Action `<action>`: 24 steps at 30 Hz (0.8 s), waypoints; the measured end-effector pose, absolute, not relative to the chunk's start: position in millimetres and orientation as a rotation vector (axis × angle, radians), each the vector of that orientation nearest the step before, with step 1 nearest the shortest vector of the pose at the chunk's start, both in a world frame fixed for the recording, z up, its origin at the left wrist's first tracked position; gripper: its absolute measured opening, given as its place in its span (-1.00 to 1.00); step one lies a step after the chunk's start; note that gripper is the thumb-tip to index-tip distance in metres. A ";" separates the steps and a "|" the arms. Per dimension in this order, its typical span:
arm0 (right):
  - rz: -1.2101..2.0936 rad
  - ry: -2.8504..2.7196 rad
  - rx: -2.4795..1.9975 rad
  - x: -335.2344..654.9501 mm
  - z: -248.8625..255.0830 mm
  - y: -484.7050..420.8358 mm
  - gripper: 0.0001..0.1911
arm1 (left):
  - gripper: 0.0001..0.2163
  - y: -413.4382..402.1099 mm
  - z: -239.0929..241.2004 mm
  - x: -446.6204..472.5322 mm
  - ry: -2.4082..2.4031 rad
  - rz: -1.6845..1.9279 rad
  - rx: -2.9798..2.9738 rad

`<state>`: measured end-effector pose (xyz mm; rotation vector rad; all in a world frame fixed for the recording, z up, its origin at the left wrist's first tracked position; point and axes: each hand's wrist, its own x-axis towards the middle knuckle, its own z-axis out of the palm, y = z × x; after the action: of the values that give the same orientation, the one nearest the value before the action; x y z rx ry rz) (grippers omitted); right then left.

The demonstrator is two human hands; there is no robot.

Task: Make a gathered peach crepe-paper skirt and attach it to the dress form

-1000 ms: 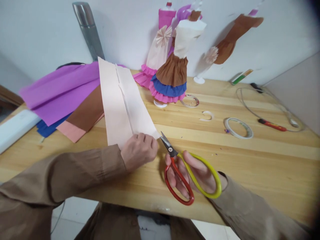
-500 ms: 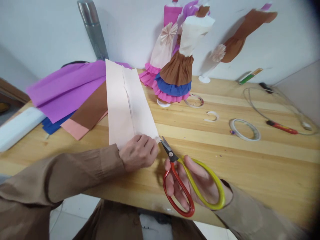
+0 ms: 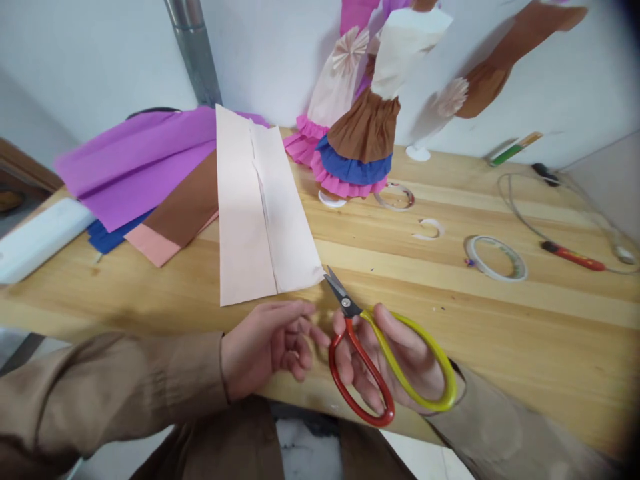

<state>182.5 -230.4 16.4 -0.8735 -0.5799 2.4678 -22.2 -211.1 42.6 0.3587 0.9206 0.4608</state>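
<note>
My right hand (image 3: 370,360) holds a pair of scissors (image 3: 346,301) with one red and one yellow handle loop. Their blades are parted a little, and the tips are close to the lower right corner of a pale sheet of paper (image 3: 243,247). Whether the tips touch that corner I cannot tell. The sheet lies on the table with a long slit or fold line down its length. In front of its near edge is my left hand (image 3: 275,340), empty, its fingers loosely bent and apart, close to the red loop.
Purple paper (image 3: 140,167), brown paper (image 3: 185,210) and blue paper lie at the left beside a white box-like object (image 3: 40,240). Small dress forms in paper dresses (image 3: 357,127) stand by the wall. Tape rolls (image 3: 495,259) and a red-handled tool with a cord (image 3: 573,255) are at right.
My left hand has let go of the pale sheet and drawn back toward the table's near edge, its fingers opening. The scissors stay near the sheet's corner. The view has tilted slightly downward.
</note>
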 end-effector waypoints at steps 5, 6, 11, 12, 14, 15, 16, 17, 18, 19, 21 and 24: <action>2.428 -0.597 -0.847 183.0 20.1 -233.1 -0.38 | -0.72 -210.6 32.3 -7.9 0.858 0.696 0.114; 2.415 -0.606 -0.843 182.9 20.7 -233.5 -0.39 | -0.70 -209.7 32.3 -4.9 0.867 0.709 0.089; 2.407 -0.634 -0.808 183.6 21.7 -234.5 -0.41 | -0.60 -204.8 36.5 7.5 0.904 0.753 0.029; 2.407 -0.641 -0.809 184.0 21.7 -234.5 -0.41 | -0.59 -204.1 37.1 9.5 0.902 0.766 0.017; 2.409 -0.671 -0.844 185.0 21.8 -234.5 -0.40 | -0.58 -202.7 37.9 13.7 0.886 0.799 -0.012; 2.403 -0.690 -0.869 185.4 22.0 -234.5 -0.39 | -0.57 -201.8 38.1 16.0 0.877 0.818 -0.029; 2.393 -0.707 -0.888 185.6 22.4 -234.5 -0.38 | -0.57 -200.5 38.3 18.4 0.870 0.837 -0.043; 2.385 -0.721 -0.895 185.7 22.8 -234.6 -0.38 | -0.57 -199.0 38.4 21.1 0.865 0.854 -0.052; 2.380 -0.735 -0.887 185.7 23.2 -234.7 -0.37 | -0.58 -197.4 38.4 23.7 0.863 0.867 -0.056; 2.374 -0.746 -0.876 185.8 23.4 -234.9 -0.37 | -0.59 -195.8 38.4 26.4 0.866 0.879 -0.056; 2.358 -0.760 -0.863 186.2 22.8 -235.3 -0.38 | -0.62 -193.2 38.0 31.1 0.880 0.901 -0.035; 2.358 -0.724 -0.842 188.4 18.4 -236.2 -0.38 | -0.66 -192.2 36.6 35.1 0.912 0.936 0.027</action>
<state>188.4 -236.2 18.4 -0.8422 -0.7238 2.3576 35.1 -192.2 36.6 0.0265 0.9123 0.9360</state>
